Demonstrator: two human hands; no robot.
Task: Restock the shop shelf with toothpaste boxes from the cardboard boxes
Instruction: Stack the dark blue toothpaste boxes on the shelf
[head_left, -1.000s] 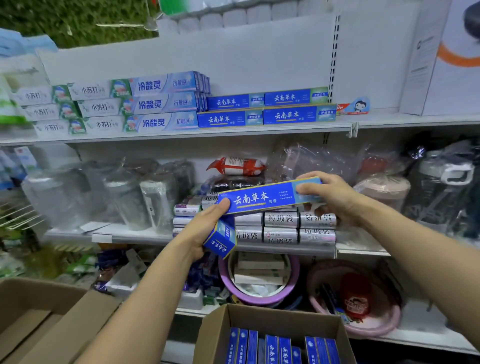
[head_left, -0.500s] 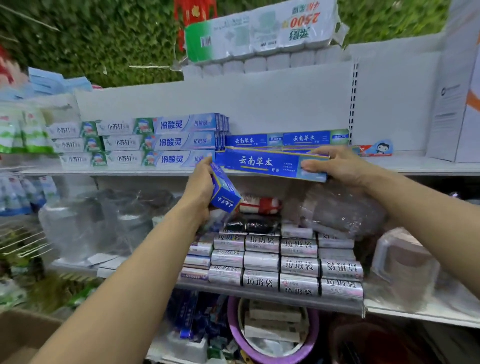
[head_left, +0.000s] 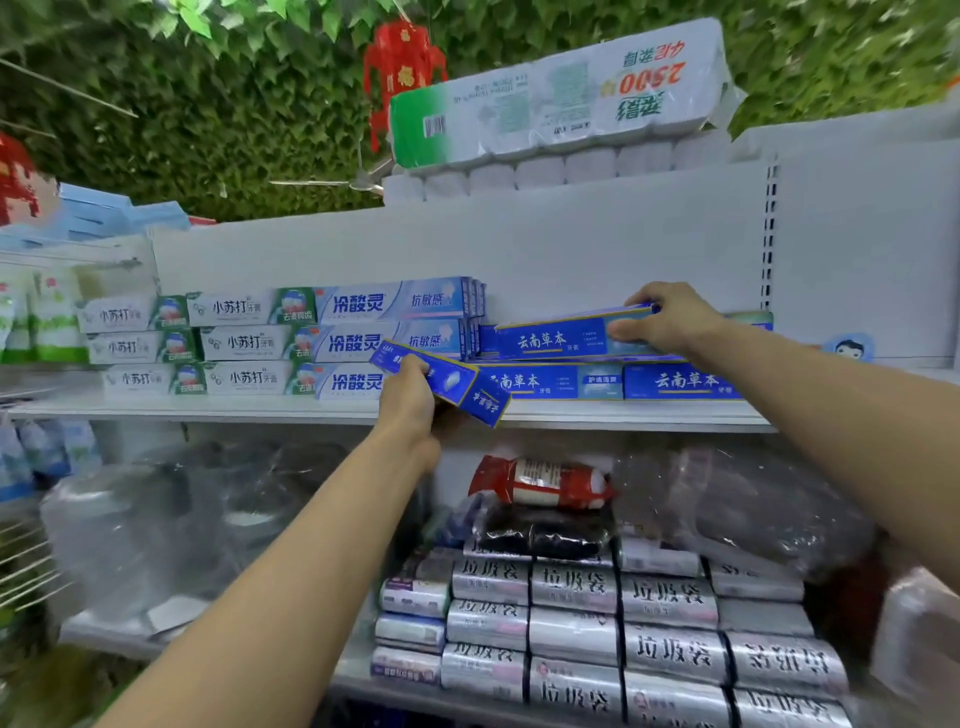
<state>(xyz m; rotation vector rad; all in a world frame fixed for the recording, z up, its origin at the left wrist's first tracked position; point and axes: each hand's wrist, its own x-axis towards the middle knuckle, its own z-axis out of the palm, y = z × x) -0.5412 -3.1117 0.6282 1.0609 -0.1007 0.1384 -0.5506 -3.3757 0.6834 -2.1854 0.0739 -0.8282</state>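
Your right fingertips (head_left: 643, 302) are curling over the top back edge of the upper blue box (head_left: 550, 339) while the thumb is pressing on its front face, so your right hand (head_left: 672, 319) is pinching this toothpaste box towards its right end. The box is lying lengthwise, its printed face towards you, on the stack of blue toothpaste boxes (head_left: 685, 382) that is sitting on the upper shelf (head_left: 260, 411). Its left end is reaching just beside the pale blue boxes (head_left: 363, 343).

Your left fingers (head_left: 415, 368) are wrapping round the tilted blue box (head_left: 447, 378), and your left hand (head_left: 410, 402) is gripping it from below. This box is slanting down to the right, in front of the shelf edge, overlapping the bottom pale blue box and the left end of the blue stack. I cannot tell whether it is touching either.

Further left, white and green boxes (head_left: 239, 343) are standing three high against the pale blue ones. A wrapped pack of toilet rolls (head_left: 561, 98) is resting on top of the unit. Below your arms, silver rolls (head_left: 571, 623) are lying stacked on the lower shelf, with a red packet (head_left: 540, 480) above them.
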